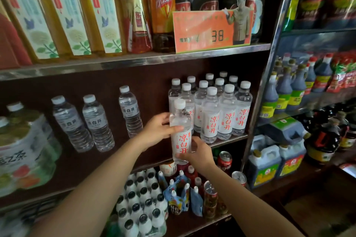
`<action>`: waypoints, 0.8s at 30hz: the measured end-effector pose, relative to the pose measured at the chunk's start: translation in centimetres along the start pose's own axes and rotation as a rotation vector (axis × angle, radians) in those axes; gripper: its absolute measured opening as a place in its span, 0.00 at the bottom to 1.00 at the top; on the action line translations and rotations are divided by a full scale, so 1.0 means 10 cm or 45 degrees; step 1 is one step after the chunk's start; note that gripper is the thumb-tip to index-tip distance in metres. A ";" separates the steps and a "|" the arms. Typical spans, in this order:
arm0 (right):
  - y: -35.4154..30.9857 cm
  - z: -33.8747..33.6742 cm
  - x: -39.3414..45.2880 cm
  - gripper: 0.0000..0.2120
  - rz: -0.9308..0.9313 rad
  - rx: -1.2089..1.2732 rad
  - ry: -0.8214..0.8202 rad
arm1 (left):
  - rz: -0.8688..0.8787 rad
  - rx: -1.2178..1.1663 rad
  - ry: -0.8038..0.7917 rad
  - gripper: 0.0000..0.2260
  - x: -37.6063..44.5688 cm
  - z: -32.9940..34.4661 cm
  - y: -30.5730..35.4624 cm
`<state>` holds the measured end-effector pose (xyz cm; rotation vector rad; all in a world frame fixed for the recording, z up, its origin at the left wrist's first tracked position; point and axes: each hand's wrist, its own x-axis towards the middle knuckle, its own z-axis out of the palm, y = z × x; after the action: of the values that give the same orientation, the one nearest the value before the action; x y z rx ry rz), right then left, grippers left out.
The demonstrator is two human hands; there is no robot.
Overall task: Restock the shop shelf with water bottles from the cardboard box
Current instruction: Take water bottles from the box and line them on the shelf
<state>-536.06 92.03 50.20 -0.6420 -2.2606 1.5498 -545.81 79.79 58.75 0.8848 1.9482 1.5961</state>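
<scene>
A clear water bottle [181, 132] with a white cap and a white label in red characters stands upright in front of the middle shelf [229, 139]. My left hand [159, 128] grips its upper body from the left, thumb across the front. My right hand [198, 152] holds its lower part and base from the right. Just right of it, several matching water bottles [212, 113] stand in rows on that shelf. The cardboard box is out of sight.
Three slimmer water bottles [96, 123] stand spaced along the same shelf to the left, beside a shrink-wrapped drink pack [25, 150]. Tea and dark bottles fill the top shelf behind an orange price card [208, 31]. White milk bottles, pouches and cans crowd the shelf below.
</scene>
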 end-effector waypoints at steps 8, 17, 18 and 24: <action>0.10 -0.01 0.32 0.20 0.090 0.009 0.342 | 0.088 0.000 0.092 0.14 0.56 0.13 -0.12; 0.14 -0.04 0.40 0.14 0.119 -0.107 0.484 | 0.123 0.041 0.187 0.14 0.85 0.29 -0.18; 0.14 -0.05 0.41 0.14 0.112 -0.126 0.488 | 0.130 0.048 0.210 0.14 0.86 0.30 -0.19; 0.16 -0.08 0.40 0.11 0.027 -0.250 0.501 | 0.146 0.124 0.364 0.20 0.88 0.41 -0.28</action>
<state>-538.76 95.34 49.07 -0.9349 -2.1176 1.0984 -549.49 88.68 55.50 0.8587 2.2227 1.7895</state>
